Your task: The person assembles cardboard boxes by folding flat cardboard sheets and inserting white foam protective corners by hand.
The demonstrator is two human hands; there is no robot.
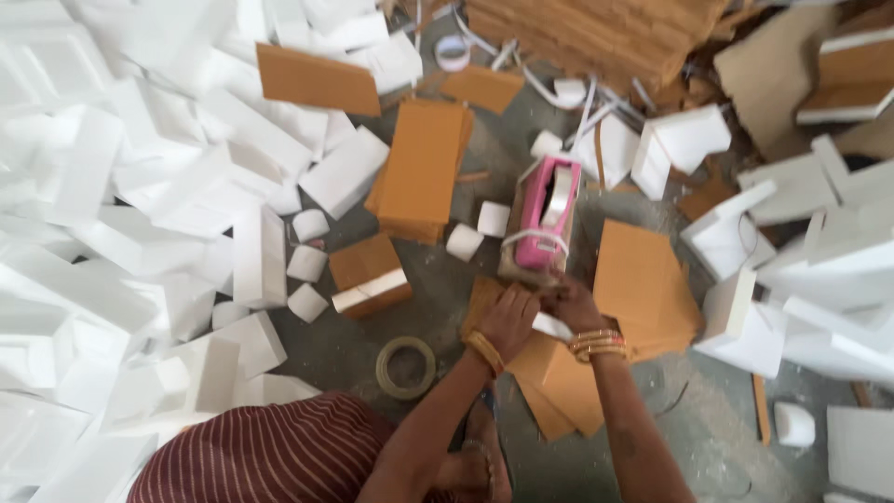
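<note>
Striped maroon cloth (261,456) fills the bottom edge. Just above centre-right, the left hand (507,321) and right hand (570,305) both pinch a small white foam piece (553,327) over cardboard sheets (559,382), below a pink tape dispenser (548,219). One cardboard-faced block (371,279) looks finished at centre-left; loose foam (121,242) heaped at left suggests plenty remains.

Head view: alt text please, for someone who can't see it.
Seen from above, a person's left hand and right hand hold a white foam piece over brown cardboard sheets, before a pink tape dispenser. White foam blocks cover the grey floor.
</note>
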